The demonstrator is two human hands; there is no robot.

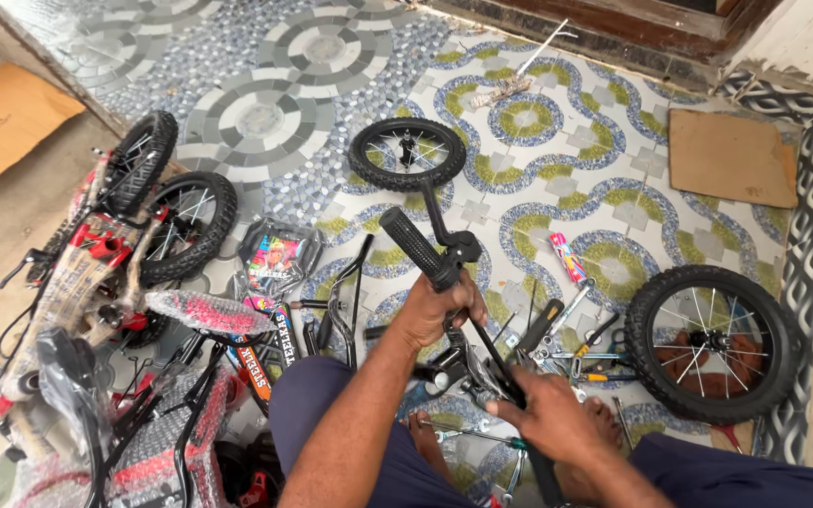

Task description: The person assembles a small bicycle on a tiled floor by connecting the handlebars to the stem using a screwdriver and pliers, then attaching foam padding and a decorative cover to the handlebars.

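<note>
We had both hands closed on the black handlebar (444, 282) over the patterned floor (331, 141), left hand (437, 309) just below the rubber grip to steady it, right hand (543, 414) clamping the lower bar near the tools (566, 343), w/ wheels (712, 343) right & far.

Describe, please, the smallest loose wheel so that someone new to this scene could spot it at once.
Start from the patterned tile floor with its green and blue rings. The small black wheel lies flat there, alone, beyond the black handlebar grip held by the left hand. Unlike the bigger wheel at right, no tools lie around it.
</note>
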